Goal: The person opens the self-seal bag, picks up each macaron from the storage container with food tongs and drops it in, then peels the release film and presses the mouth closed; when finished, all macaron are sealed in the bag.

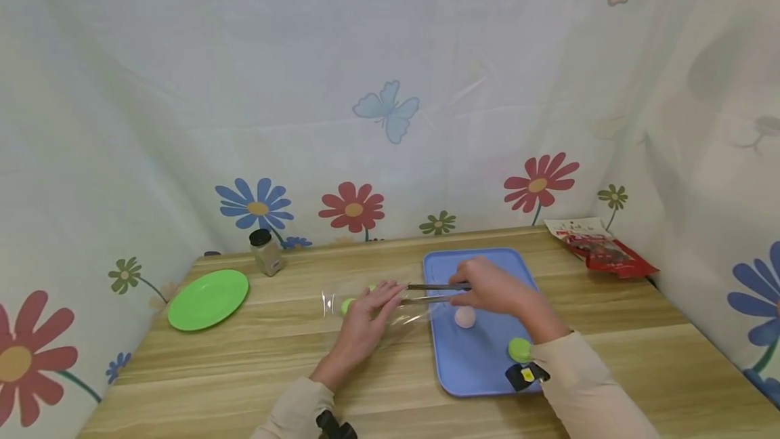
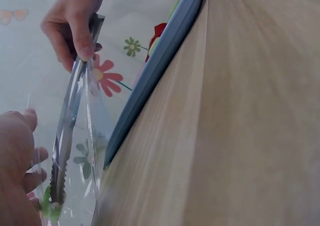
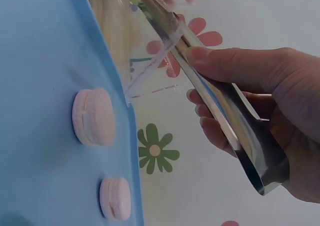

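My right hand (image 1: 490, 286) grips metal tongs (image 3: 220, 106), whose arms reach into a clear plastic bag (image 1: 414, 314). At the toothed tips inside the bag is a green macaron (image 2: 47, 206). My left hand (image 1: 365, 320) holds the bag around the tongs' tips, its fingers partly behind the film. Under my right hand lies the blue tray (image 1: 451, 368), carrying a pink macaron (image 1: 465, 317) and a green macaron (image 1: 519, 349) beside the right sleeve. A second pink macaron (image 3: 115, 198) shows on the tray in the right wrist view; the head view hides it.
On the left of the wooden table (image 1: 244, 378) lies a green plate (image 1: 208, 299). Behind it stands a small jar with a black lid (image 1: 266, 252). A red and white pouch (image 1: 600, 247) lies at the back right corner. Flowered curtains enclose the table's back and sides.
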### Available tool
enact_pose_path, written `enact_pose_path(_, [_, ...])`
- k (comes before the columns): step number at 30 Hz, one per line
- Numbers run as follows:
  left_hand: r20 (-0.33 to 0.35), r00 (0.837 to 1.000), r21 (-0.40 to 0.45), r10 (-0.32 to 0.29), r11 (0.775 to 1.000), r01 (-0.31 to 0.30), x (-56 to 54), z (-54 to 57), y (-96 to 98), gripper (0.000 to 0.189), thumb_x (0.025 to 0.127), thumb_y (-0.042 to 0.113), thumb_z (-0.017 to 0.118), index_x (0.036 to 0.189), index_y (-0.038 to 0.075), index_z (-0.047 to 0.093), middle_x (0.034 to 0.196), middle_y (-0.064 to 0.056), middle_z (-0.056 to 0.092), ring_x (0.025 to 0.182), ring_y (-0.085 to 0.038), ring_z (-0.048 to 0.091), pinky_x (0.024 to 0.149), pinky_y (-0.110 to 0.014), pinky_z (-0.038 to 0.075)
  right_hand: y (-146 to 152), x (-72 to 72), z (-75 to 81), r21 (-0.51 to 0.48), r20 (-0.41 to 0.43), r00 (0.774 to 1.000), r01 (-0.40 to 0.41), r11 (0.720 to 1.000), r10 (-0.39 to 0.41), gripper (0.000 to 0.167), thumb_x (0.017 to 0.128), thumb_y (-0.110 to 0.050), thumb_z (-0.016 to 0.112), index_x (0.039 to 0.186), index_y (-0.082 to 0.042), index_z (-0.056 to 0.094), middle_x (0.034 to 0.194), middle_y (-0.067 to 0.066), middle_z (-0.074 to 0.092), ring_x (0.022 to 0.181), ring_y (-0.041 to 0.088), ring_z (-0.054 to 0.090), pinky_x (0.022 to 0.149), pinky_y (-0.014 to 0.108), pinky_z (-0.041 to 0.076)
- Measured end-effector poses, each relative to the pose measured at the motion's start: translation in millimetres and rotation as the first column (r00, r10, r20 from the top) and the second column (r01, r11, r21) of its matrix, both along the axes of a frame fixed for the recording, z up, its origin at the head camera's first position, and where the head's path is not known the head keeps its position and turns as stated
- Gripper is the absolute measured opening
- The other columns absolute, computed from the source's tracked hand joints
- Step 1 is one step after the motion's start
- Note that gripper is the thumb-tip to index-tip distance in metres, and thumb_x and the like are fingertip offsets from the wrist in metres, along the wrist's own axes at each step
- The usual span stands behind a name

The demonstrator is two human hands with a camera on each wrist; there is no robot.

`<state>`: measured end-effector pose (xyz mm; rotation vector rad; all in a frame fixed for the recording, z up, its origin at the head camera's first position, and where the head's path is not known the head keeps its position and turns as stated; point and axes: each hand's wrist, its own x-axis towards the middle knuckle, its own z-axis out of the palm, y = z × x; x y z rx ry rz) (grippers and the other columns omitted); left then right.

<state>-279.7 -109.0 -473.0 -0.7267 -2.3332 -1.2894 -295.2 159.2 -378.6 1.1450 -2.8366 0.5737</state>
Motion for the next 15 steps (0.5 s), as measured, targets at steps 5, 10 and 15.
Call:
enact_pose_path(5, [-0.014, 1.000, 0.024, -0.010, 1.000, 0.010, -0.8, 0.4, -0.3, 0.030, 0.102, 0.024, 0.060, 0.128, 0.012, 0.070, 0.135, -0.007, 0.062, 0.134, -0.028, 0.049, 0.115, -0.060, 0.025, -5, -0.3, -0.2, 0.025, -0.033, 0.999, 0.009, 1.000, -0.008, 0.030, 0.086, -0.014, 0.080, 0.110, 0.003, 0.075, 0.091, 0.003, 0.067, 0.080, 0.016, 0.061, 0.064, 0.023, 0.053])
enact_pose_path(10, [-0.029, 0.999, 0.037, -0.031, 0.999, 0.032, 1.5, 1.6, 0.9, 0.028, 0.101, 0.021, 0.061, 0.124, 0.008, 0.071, 0.134, -0.008, 0.062, 0.134, -0.028, 0.049, 0.116, -0.058, 0.026, -14, 0.3, -6.4, 0.045, -0.059, 0.998, 0.041, 0.998, -0.039, 0.028, 0.086, -0.013, 0.081, 0.109, 0.001, 0.076, 0.088, 0.001, 0.063, 0.077, 0.012, 0.059, 0.063, 0.024, 0.053])
enact_pose_path(15, [-0.041, 0.999, 0.035, -0.022, 0.999, 0.023, 0.7, 1.7, 1.1, 0.027, 0.101, 0.019, 0.062, 0.124, 0.008, 0.071, 0.135, -0.010, 0.061, 0.134, -0.026, 0.049, 0.115, -0.056, 0.027, -18, -0.6, -11.2, 0.064, -0.049, 0.996, 0.079, 0.995, -0.076, 0.027, 0.086, -0.014, 0.080, 0.109, 0.001, 0.076, 0.086, 0.000, 0.061, 0.078, 0.015, 0.060, 0.065, 0.028, 0.054])
